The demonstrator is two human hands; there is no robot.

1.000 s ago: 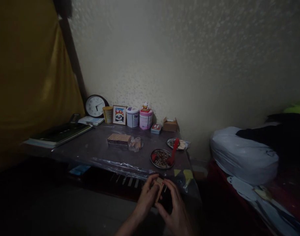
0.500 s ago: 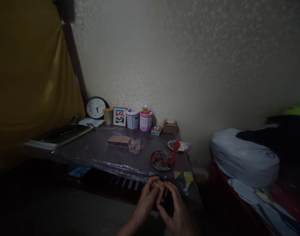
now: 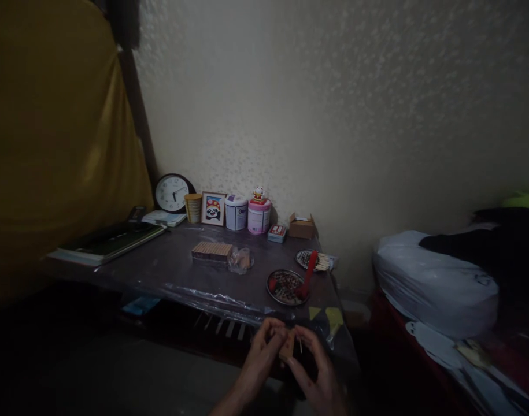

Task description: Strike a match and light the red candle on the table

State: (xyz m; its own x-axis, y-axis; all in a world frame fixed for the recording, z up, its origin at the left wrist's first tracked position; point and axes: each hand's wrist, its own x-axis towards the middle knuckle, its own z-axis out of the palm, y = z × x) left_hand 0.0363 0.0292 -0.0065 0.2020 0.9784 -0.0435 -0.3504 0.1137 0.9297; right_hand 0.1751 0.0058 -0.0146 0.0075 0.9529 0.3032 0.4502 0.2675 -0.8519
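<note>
Left hand [image 3: 264, 355] and right hand [image 3: 314, 370] meet below the near edge of the surface [image 3: 169, 263], fingers pinching a small tan box [image 3: 287, 345] between them; just beyond the hands sits a round dish [image 3: 285, 286] bearing a red tool [image 3: 308, 274].
</note>
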